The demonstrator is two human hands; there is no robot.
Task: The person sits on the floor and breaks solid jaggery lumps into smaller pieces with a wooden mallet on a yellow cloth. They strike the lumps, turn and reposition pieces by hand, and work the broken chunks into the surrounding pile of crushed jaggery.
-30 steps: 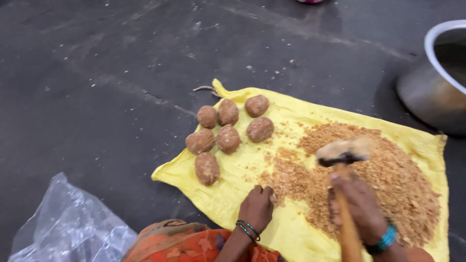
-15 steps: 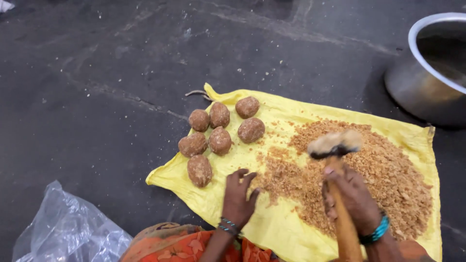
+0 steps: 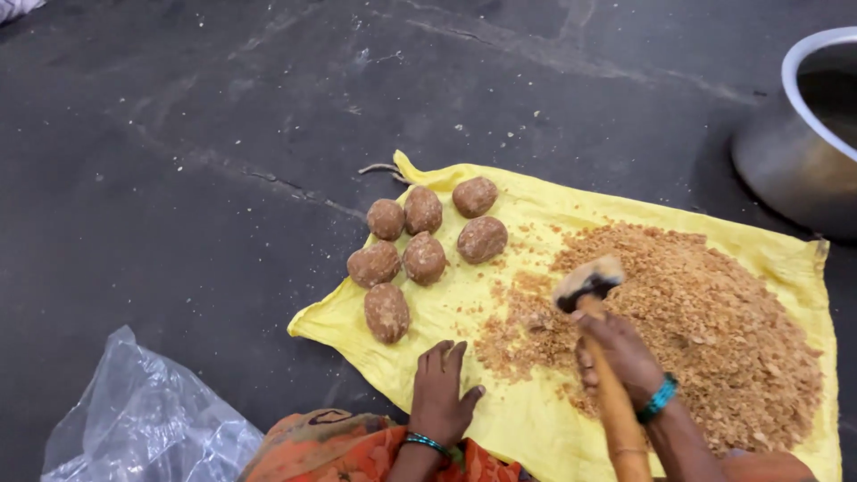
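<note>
1. Right hand (image 3: 620,353): fingers clamped around the wooden handle of a hammer (image 3: 600,344). The hammer head (image 3: 587,278) sits at 12 o'clock from the hand, directly over the left edge of the crumb pile; contact with the pile cannot be confirmed.
2. Left hand (image 3: 442,393): fingers together and extended, palm down, resting flat on the yellow cloth (image 3: 464,303). It grips nothing. A bangle is worn at this wrist.
3. Teal bangle (image 3: 659,398) on the right wrist, at 5 o'clock from the right hand.
4. Crumb pile (image 3: 705,321): brown, granular, crushed material covering the right half of the cloth, at 2 o'clock from the right hand. A thinner scatter of crumbs lies between the 2 hands.
5. Brown lumps (image 3: 421,241): 7 whole, rounded pieces grouped on the left part of the cloth, at 12 o'clock from the left hand. The nearest lump (image 3: 386,312) lies at 11 o'clock from that hand, near it but apart. Several lumps touch one another.
6. The cloth lies spread on a dark floor (image 3: 178,134), its far left corner twisted to a point.
7. Metal pot (image 3: 799,143): at the frame's 2 o'clock edge, standing on the floor, well apart from both hands and partly cut off.
8. Clear plastic bag (image 3: 143,419): crumpled on the floor at 9 o'clock from the left hand.
9. Orange patterned garment (image 3: 348,451) at the lower edge, beside the left forearm.
</note>
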